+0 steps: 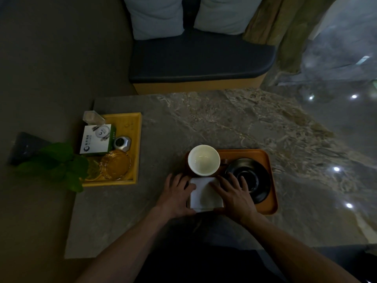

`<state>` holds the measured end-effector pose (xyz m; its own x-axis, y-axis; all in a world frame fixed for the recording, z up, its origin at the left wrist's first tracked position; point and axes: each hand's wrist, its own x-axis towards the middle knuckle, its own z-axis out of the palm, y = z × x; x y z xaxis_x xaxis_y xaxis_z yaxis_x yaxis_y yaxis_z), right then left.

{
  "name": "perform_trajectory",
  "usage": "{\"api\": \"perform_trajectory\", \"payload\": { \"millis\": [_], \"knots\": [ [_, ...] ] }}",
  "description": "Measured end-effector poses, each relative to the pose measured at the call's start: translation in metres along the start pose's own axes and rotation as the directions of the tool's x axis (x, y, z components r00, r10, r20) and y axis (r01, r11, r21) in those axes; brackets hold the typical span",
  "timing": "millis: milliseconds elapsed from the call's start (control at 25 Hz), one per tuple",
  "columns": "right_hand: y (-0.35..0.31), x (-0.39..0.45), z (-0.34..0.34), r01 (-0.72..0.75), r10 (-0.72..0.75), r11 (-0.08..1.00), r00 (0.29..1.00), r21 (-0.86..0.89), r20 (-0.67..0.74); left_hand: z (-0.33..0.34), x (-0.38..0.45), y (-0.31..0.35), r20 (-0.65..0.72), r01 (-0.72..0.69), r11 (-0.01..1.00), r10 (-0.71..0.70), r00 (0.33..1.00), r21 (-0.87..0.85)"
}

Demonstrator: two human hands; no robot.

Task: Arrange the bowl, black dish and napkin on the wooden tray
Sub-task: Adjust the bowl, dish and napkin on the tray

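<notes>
An orange-brown wooden tray (pixel 263 158) lies on the stone table in front of me. At the tray's far left corner stands a white bowl (pixel 203 160), empty and upright. On the tray's right half rests the black dish (pixel 254 178). A folded white napkin (pixel 205 196) lies flat at the near left of the tray. My left hand (pixel 176 196) presses on the napkin's left edge, thumb on the cloth. My right hand (pixel 234 195) lies flat with fingers spread over the napkin's right edge and partly over the dish rim.
A yellow tray (pixel 136 127) at the table's left holds a white-and-green box (pixel 97 140), a glass ashtray (pixel 115 164) and a small silver object (pixel 121 142). Green leaves (pixel 59 166) overhang its near left corner. A dark bench seat (pixel 200 58) with cushions stands beyond the table.
</notes>
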<state>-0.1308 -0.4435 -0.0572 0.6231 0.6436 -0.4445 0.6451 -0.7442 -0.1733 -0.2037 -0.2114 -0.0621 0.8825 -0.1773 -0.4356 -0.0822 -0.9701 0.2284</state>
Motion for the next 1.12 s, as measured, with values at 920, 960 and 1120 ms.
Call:
{"api": "perform_trajectory", "payload": {
  "millis": [920, 960, 1120],
  "knots": [
    [-0.0029, -0.0020, -0.0057, -0.002, 0.002, 1.000, 1.000, -0.001, -0.011, -0.0002, -0.0029, 0.0020, 0.011, 0.021, 0.999, -0.022, 1.000, 0.048],
    [-0.0030, -0.0018, -0.0056, -0.003, 0.003, 1.000, 1.000, 0.001, -0.011, 0.0002, -0.0024, 0.0014, 0.011, 0.021, 0.999, -0.022, 1.000, 0.045],
    [-0.0036, -0.0015, -0.0030, -0.008, 0.008, 1.000, 1.000, 0.005, -0.011, 0.0024, -0.0031, 0.0004, 0.025, 0.029, 0.999, -0.030, 0.999, 0.032]
  ]
}}
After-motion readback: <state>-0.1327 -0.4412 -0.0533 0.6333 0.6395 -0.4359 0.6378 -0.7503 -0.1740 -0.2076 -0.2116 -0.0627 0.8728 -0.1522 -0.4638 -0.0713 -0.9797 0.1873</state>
